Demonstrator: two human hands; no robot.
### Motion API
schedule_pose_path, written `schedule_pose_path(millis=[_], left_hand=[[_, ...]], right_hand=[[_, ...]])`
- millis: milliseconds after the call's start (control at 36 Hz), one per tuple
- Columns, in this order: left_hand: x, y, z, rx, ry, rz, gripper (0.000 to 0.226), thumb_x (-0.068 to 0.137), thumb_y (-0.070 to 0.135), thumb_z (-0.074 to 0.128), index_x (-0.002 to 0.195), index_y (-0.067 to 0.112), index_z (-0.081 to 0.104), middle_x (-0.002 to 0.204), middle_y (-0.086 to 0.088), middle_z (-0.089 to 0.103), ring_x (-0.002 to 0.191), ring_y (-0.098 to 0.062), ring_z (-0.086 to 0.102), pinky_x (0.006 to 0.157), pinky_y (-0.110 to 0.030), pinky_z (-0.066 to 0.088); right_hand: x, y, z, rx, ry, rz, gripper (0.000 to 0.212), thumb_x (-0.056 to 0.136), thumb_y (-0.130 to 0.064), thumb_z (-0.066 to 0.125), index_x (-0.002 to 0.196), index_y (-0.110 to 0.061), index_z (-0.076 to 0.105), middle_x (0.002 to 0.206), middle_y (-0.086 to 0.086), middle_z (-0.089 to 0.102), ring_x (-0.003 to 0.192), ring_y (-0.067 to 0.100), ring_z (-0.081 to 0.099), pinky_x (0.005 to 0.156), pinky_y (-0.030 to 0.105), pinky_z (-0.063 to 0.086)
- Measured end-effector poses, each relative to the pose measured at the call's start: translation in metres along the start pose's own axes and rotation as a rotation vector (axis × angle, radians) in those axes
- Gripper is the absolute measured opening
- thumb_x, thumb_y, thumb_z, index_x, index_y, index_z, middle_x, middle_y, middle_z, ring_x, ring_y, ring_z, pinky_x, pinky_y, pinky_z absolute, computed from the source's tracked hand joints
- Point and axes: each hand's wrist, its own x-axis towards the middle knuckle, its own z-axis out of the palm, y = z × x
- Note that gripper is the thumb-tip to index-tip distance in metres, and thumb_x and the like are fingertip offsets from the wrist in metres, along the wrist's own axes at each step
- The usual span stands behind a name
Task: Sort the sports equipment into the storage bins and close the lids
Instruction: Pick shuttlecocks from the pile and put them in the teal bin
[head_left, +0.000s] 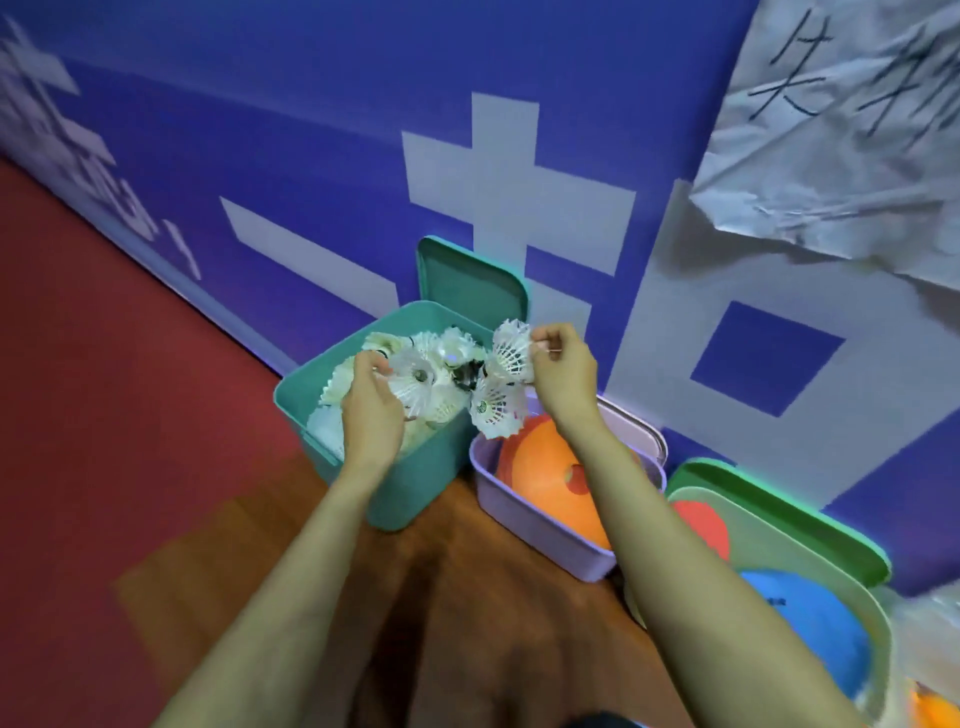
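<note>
Above centre frame, a white shuttlecock (511, 353) is pinched at its narrow end between thumb and fingertips of the right hand (563, 382); a second shuttlecock (493, 410) hangs just below, though I cannot tell what holds it; the left hand (371, 410) curls its fingers on another one (413, 382) over the teal bin (415, 483), which is heaped with lattice-skirted, feathery shuttlecocks (447, 348). Sorting looks well along; the lilac bin (524, 519) holds smooth orange discs (545, 467); the pale green bin (810, 556) at lower right holds a blue disc (810, 623); the teal lid (467, 280) stands open against the blue wall (311, 130), and the other lids look open too, so closing remains.
</note>
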Motion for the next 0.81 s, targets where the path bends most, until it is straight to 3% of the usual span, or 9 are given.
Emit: schedule_pose_path(millis=[83,194,306,444,500,583,694,750,806], left_hand=[[0.028,-0.029,-0.005,0.208,0.009,-0.025,0.028,0.090,-0.004,0.031,0.099,0.014,0.050,0.083,-0.014,0.058,0.067,-0.029,0.051,0.058,-0.032,0.037],[0.046,-0.064,-0.009,0.531,-0.144,-0.096,0.034,0.082,-0.006,0.038,0.107,0.015,0.045,0.097,-0.015,0.059,0.091,-0.036,0.055,0.070,-0.036,0.036],[0.042,-0.077,-0.004,0.769,-0.337,-0.051,0.041,0.083,-0.004,0.040,0.118,0.016,0.045,0.113,-0.016,0.060,0.103,-0.036,0.056,0.080,-0.041,0.043],[0.053,-0.083,-0.003,0.529,-0.421,0.017,0.059,0.071,-0.014,0.042,0.115,0.021,0.059,0.139,-0.003,0.043,0.131,-0.027,0.029,0.108,-0.037,0.024],[0.054,-0.078,-0.004,0.421,-0.356,0.020,0.055,0.072,-0.014,0.041,0.111,0.019,0.061,0.140,-0.002,0.039,0.134,-0.025,0.023,0.112,-0.036,0.018],[0.050,-0.070,-0.007,0.285,-0.272,0.041,0.039,0.080,-0.006,0.043,0.113,0.013,0.053,0.131,-0.005,0.045,0.127,-0.025,0.033,0.106,-0.033,0.024],[0.046,-0.066,-0.006,0.184,-0.356,-0.031,0.023,0.090,0.015,0.047,0.113,0.015,0.043,0.112,-0.004,0.050,0.106,-0.027,0.050,0.085,-0.030,0.034],[0.047,-0.067,-0.004,0.149,-0.383,-0.048,0.025,0.091,0.028,0.053,0.111,0.017,0.043,0.116,0.001,0.049,0.108,-0.023,0.049,0.085,-0.028,0.032],[0.049,-0.065,-0.004,0.101,-0.371,-0.075,0.044,0.083,0.048,0.063,0.111,0.020,0.043,0.119,0.006,0.048,0.109,-0.015,0.047,0.087,-0.028,0.033]], right_hand=[[0.016,0.007,0.026,0.050,-0.033,0.053,0.022,0.086,0.001,0.045,0.098,-0.010,0.060,0.090,0.002,0.060,0.074,0.016,0.053,0.062,0.017,0.045],[0.029,0.019,0.053,0.079,-0.053,0.101,0.024,0.085,0.000,0.044,0.093,-0.017,0.058,0.094,0.002,0.061,0.077,0.018,0.055,0.076,0.041,0.054],[0.032,0.028,0.069,0.067,-0.071,0.098,0.023,0.085,0.001,0.044,0.092,-0.016,0.058,0.093,0.002,0.060,0.081,0.020,0.057,0.078,0.043,0.054],[0.031,0.029,0.086,0.055,-0.059,0.087,0.022,0.085,0.001,0.046,0.096,-0.012,0.060,0.093,0.002,0.061,0.080,0.018,0.056,0.081,0.037,0.049],[0.032,0.027,0.093,0.067,-0.056,0.091,0.023,0.084,0.000,0.046,0.097,-0.012,0.061,0.094,0.003,0.062,0.080,0.018,0.056,0.081,0.037,0.049],[0.032,0.025,0.104,0.106,-0.061,0.131,0.024,0.084,0.000,0.046,0.095,-0.015,0.061,0.094,0.001,0.062,0.076,0.016,0.056,0.078,0.037,0.051],[0.031,0.026,0.117,0.136,-0.057,0.167,0.022,0.085,-0.003,0.046,0.093,-0.019,0.060,0.085,-0.007,0.060,0.069,0.010,0.054,0.076,0.036,0.051],[0.032,0.025,0.121,0.141,-0.039,0.175,0.021,0.085,-0.004,0.048,0.092,-0.021,0.059,0.080,-0.014,0.057,0.071,0.011,0.055,0.077,0.035,0.051],[0.034,0.023,0.126,0.163,-0.025,0.190,0.021,0.086,-0.002,0.049,0.091,-0.019,0.059,0.080,-0.014,0.055,0.077,0.014,0.055,0.077,0.031,0.050]])
